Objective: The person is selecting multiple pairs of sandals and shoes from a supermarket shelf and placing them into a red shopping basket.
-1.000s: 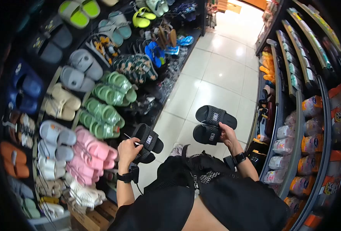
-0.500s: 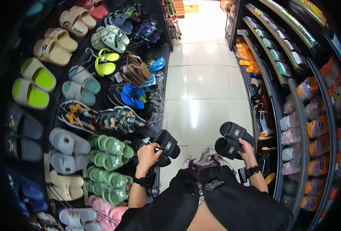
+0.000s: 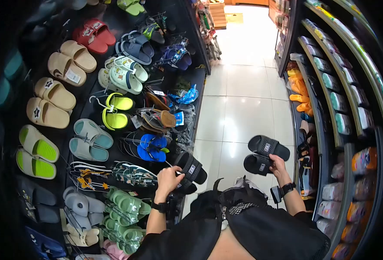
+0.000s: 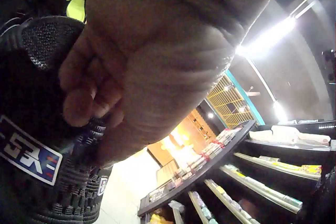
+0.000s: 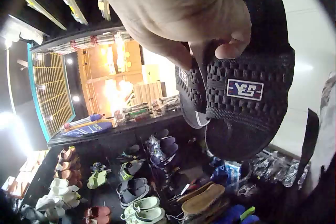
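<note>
In the head view my left hand (image 3: pixel 169 180) grips a pair of black slide sandals (image 3: pixel 193 167) beside the rack, a thin strip jutting from them near my fingers. The left wrist view shows my curled fingers at the woven black strap (image 4: pixel 79 182) with its white-edged logo patch. Over the aisle, my right hand (image 3: pixel 279 166) holds a second pair of black slides (image 3: pixel 265 146) by the edge of the straps. Up close in the right wrist view, thumb and fingers pinch these slides (image 5: pixel 252 79), whose patch (image 5: pixel 245 89) reads "YES".
To the left, a dark display rack (image 3: pixel 61 143) carries many hanging sandals, among them blue flip-flops (image 3: pixel 151 147) and green clogs (image 3: pixel 126 207) near my left arm. Shelves of packaged goods (image 3: pixel 330 195) line the right. A tiled aisle (image 3: pixel 239 117) runs between them.
The head view has swung, first toward the aisle, then up along the rack, so higher sandals show now. Both hands keep their black slides; the right pair's angle has shifted slightly.
</note>
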Available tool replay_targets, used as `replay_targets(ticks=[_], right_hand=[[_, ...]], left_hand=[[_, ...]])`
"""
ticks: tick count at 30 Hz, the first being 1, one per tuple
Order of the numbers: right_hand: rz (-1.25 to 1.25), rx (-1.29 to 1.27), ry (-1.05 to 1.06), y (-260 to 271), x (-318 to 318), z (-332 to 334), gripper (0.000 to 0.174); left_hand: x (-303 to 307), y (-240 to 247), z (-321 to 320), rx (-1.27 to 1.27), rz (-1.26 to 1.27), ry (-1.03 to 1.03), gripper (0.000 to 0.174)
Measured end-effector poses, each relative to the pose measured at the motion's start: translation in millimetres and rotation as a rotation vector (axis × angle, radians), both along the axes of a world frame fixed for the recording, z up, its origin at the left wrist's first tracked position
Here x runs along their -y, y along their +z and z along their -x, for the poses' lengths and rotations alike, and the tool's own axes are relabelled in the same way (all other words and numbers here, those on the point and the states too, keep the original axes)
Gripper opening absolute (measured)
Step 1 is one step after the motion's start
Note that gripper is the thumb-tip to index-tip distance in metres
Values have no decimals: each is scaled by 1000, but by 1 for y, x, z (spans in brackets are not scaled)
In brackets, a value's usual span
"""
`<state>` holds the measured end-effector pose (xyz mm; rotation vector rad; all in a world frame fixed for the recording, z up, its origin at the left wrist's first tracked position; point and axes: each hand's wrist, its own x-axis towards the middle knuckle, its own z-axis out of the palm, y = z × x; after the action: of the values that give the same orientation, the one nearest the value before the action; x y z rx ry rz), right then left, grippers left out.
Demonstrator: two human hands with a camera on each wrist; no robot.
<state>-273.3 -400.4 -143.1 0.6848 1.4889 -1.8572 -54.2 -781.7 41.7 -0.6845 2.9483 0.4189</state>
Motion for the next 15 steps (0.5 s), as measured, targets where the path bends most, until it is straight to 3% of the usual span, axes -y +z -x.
replay_targets(ticks=[7, 11, 15], right_hand=[[54, 50, 102, 0, 110, 142, 8], [141, 127, 118, -21, 184, 215, 12], [126, 128, 191, 0, 266, 282, 11]], left_hand=[[37, 2, 111, 57, -41, 125, 24], [80, -10, 172, 13, 20, 42, 23], [126, -11, 238, 44, -15, 62, 22]])
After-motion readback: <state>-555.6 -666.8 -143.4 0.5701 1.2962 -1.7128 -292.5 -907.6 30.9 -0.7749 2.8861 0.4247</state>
